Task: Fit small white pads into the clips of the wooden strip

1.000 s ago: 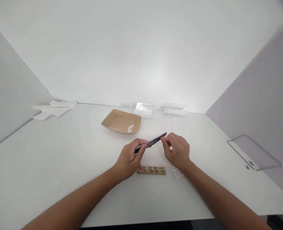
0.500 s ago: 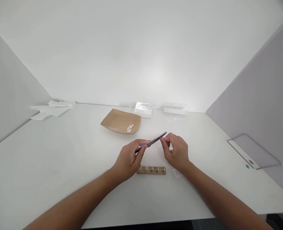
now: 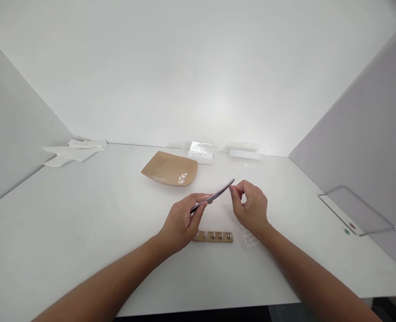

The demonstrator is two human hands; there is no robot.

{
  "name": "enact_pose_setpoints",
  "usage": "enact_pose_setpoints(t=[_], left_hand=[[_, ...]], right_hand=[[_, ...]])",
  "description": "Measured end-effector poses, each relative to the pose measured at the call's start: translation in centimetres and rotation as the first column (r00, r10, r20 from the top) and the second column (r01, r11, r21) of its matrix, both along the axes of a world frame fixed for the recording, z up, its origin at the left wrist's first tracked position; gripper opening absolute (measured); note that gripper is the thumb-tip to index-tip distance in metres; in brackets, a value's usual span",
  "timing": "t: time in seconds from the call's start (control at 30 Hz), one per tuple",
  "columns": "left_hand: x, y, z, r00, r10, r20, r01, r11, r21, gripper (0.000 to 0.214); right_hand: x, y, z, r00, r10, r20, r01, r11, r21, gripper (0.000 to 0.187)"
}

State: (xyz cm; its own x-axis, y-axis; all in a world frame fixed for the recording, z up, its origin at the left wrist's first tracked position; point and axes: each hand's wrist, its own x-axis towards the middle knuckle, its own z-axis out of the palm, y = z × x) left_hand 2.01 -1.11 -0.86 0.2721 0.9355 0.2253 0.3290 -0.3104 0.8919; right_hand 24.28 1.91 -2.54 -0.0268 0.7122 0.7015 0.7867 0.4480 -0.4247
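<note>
My left hand (image 3: 181,220) grips a thin, flat, dark piece like a card (image 3: 214,197) between thumb and fingers. The piece is seen nearly edge-on, tilted up to the right and slightly bent. At its upper right end, my right hand (image 3: 250,205) is closed in a pinch, with the fingertips against the piece's lower edge. What lies inside that pinch is too small to make out. Below the hands lies a narrow brown strip (image 3: 216,240) with several small metal parts in a row; its left end is partly hidden by my left hand. A sheet of small clear dots (image 3: 250,240) sits partly under my right wrist.
Beyond my hands stands a brown paper tray (image 3: 166,167) with small white bits in it. Along the back wall are a shiny clear-wrapped pack (image 3: 201,152) and a white block (image 3: 246,154). Crumpled white tissue (image 3: 75,153) lies back left; a metal wire frame (image 3: 340,215) leans right.
My right hand has shifted a little right and up, towards the tip of the dark piece. That piece looks slightly more bent. My left hand keeps its grip.
</note>
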Motion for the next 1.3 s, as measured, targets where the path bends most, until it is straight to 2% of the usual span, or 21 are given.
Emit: enact_pose_setpoints(t=[0.13, 0.3, 0.43, 0.57, 0.7, 0.87, 0.97, 1.17, 1.3], left_hand=[[0.06, 0.05, 0.02, 1.0, 0.016, 0.022, -0.015, 0.999, -0.03, 0.037], [0.11, 0.14, 0.3, 1.0, 0.023, 0.016, -0.023, 1.0, -0.007, 0.037], [0.08, 0.21, 0.17, 0.999, 0.031, 0.021, -0.03, 0.999, -0.033, 0.037], [0.13, 0.15, 0.31, 0.999, 0.035, 0.011, -0.035, 0.999, -0.018, 0.038], [0.21, 0.05, 0.56, 0.998, 0.055, 0.024, -0.054, 0.998, -0.038, 0.038], [0.19, 0.08, 0.25, 0.999, 0.039, 0.019, -0.039, 0.999, -0.025, 0.038], [0.24, 0.05, 0.21, 0.998, 0.06, 0.03, -0.06, 0.998, -0.03, 0.039], [0.44, -0.17, 0.11, 0.999, 0.05, -0.016, -0.05, 0.998, 0.034, 0.036], [0.35, -0.22, -0.22, 0.998, 0.064, -0.022, -0.063, 0.997, 0.047, 0.035]], right_hand=[[-0.04, 0.03, -0.11, 0.997, 0.08, 0.005, -0.08, 0.996, -0.028, 0.033], [-0.13, 0.06, -0.26, 0.999, -0.002, -0.037, 0.001, 0.999, -0.041, 0.032], [-0.26, -0.04, -0.33, 0.998, 0.062, -0.015, -0.063, 0.996, -0.063, 0.033], [-0.23, -0.02, -0.16, 1.0, -0.001, -0.03, 0.0, 0.999, -0.044, 0.033], [-0.29, -0.14, 0.02, 0.998, 0.063, 0.006, -0.062, 0.996, -0.057, 0.033], [-0.43, -0.18, 0.04, 1.0, 0.005, -0.014, -0.006, 0.998, -0.059, 0.034], [-0.48, -0.23, -0.02, 0.998, 0.07, -0.008, -0.07, 0.996, -0.058, 0.033], [-0.43, -0.2, -0.02, 0.998, 0.01, -0.058, -0.013, 0.998, -0.057, 0.031], [-0.9, -0.4, 0.03, 0.997, 0.069, -0.04, -0.071, 0.996, -0.058, 0.032]])
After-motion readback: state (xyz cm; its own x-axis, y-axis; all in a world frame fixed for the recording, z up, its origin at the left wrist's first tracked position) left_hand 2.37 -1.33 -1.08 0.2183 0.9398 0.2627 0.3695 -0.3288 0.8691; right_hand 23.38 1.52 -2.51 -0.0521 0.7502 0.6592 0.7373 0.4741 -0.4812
